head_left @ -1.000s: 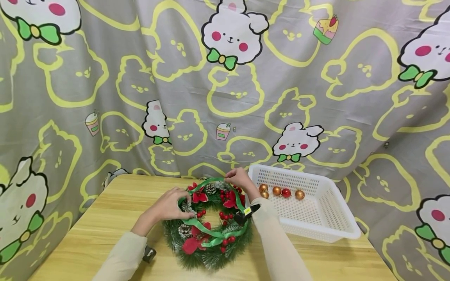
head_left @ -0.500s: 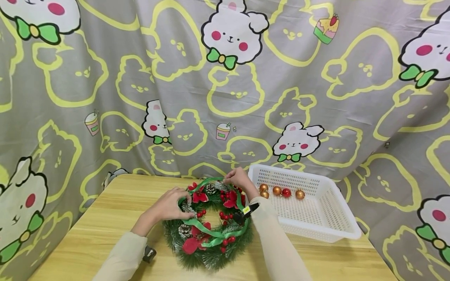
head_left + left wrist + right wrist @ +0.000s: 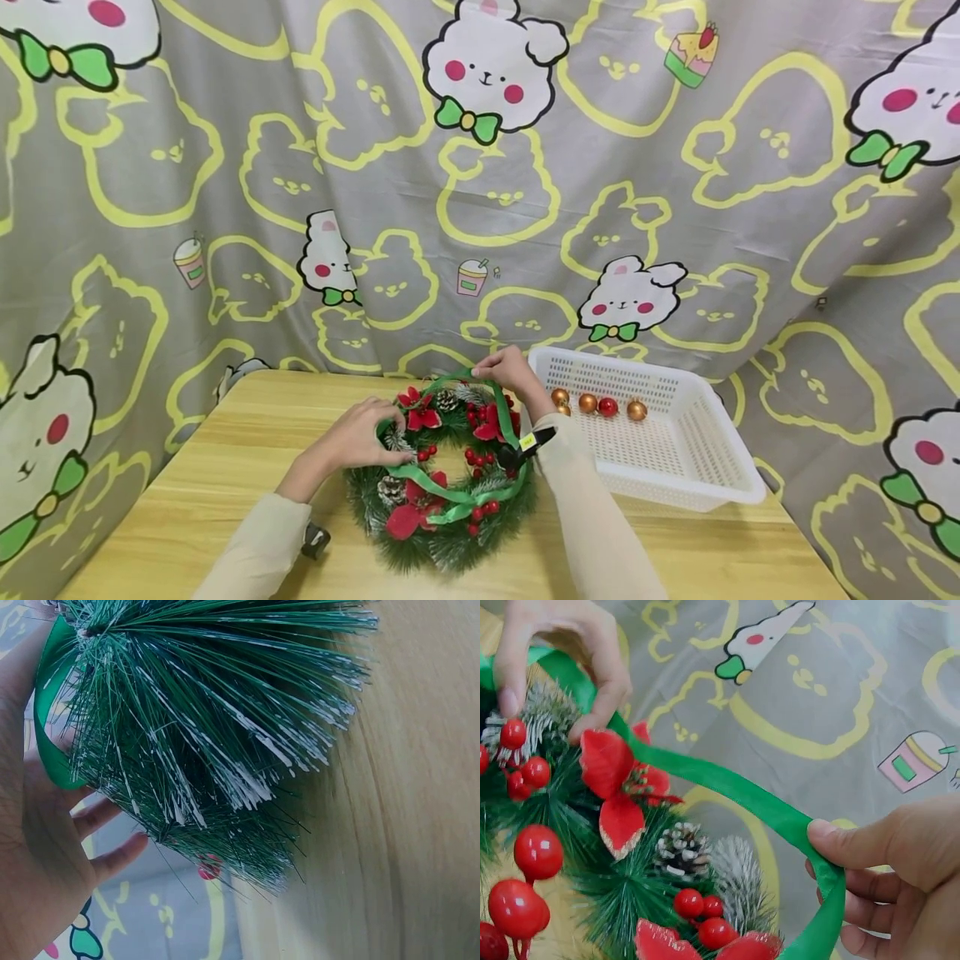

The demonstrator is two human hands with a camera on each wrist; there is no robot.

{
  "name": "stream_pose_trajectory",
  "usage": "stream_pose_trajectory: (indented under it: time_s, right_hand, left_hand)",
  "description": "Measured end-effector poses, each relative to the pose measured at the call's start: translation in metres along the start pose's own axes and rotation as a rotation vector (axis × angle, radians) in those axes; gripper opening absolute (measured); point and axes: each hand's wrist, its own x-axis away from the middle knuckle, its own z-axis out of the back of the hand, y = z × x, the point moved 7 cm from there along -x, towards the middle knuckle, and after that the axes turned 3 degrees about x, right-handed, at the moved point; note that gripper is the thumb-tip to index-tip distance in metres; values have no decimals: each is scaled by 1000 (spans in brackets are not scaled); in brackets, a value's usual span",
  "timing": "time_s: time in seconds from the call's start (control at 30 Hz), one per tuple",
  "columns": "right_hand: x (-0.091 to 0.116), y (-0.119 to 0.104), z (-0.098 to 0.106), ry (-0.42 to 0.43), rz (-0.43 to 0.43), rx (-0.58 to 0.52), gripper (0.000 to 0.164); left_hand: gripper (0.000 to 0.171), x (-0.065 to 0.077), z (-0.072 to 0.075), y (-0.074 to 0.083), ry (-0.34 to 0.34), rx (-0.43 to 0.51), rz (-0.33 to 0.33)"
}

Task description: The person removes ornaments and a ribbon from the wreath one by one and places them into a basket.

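Observation:
A green Christmas wreath (image 3: 450, 550), dressed with red flowers, red berries and pine cones, lies on the table. Green ribbon (image 3: 427, 479) loops loosely around its top. My left hand (image 3: 356, 437) holds the wreath's left side, thumb toward the middle and fingers on the outer side; in the left wrist view the ribbon (image 3: 49, 712) runs between the palm and the needles. At the wreath's far right, my right hand (image 3: 513, 373) pinches the ribbon between thumb and fingers. The right wrist view shows that ribbon (image 3: 712, 780) stretched between both hands, above a pine cone (image 3: 682, 850).
A white plastic basket (image 3: 675, 492) stands right of the wreath, with several gold baubles (image 3: 637, 410) and a red bauble (image 3: 607, 407) inside. Behind the wooden table (image 3: 217, 467) hangs a grey patterned curtain (image 3: 405, 200). A black wrist device (image 3: 316, 542) shows by the left sleeve.
My right hand has drawn the ribbon slightly up and to the left, lifting it off the wreath's far side. My left hand keeps its hold. The head view has shifted a little.

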Motion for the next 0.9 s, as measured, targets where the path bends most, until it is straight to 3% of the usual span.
stream_pose_trajectory:
  time_s: [0.53,0.9]
  right_hand:
    - [7,-26,23,145,74,-81,18]
    - [8,-30,37,188,56,-116,16]
  left_hand:
    - [40,1,3,5,3,-23,0]
    - [41,0,1,4,12,-54,-36]
